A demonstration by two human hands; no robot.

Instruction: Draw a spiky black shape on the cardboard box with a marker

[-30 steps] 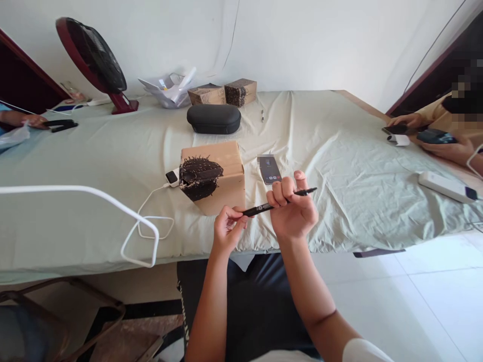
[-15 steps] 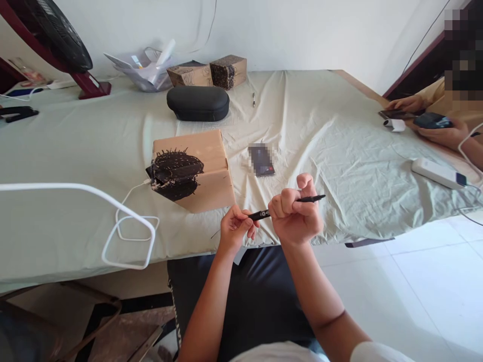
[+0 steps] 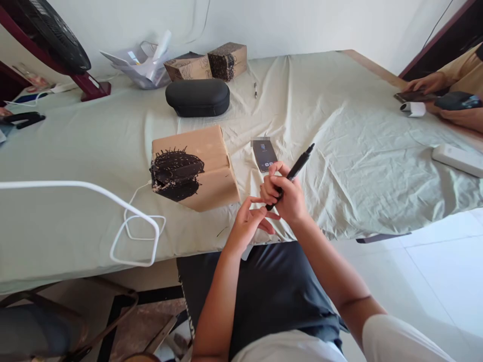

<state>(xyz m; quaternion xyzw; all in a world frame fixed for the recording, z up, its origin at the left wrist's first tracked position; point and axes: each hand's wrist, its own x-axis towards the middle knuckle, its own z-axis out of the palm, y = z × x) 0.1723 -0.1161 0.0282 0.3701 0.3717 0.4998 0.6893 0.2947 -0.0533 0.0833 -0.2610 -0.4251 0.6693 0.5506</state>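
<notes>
A black marker (image 3: 301, 162) slants up and away to the right, its narrow tip uppermost. My right hand (image 3: 289, 198) is closed around its lower part. At the marker's bottom end, the thumb and forefinger of my left hand (image 3: 247, 226) meet it, while the other left fingers are spread beneath. Just left of my hands stands a cardboard box (image 3: 211, 176), its near left side covered with a black scribbled patch (image 3: 177, 168). Beyond my right hand lies a phone (image 3: 264, 155), face up on the pale green cloth (image 3: 332, 166).
A black case (image 3: 197, 98), two smaller scribbled boxes (image 3: 234, 58), a plastic basket (image 3: 149, 75) and a fan (image 3: 56, 37) stand farther back. A bent white rod (image 3: 94, 188) crosses the left. At right, another person's hands (image 3: 430, 85) are beside a white device (image 3: 458, 158).
The marker has swung from nearly level to steeply slanted, tip up and away. My right hand has turned and moved nearer the phone; my left fingers have spread. The view has shifted slightly.
</notes>
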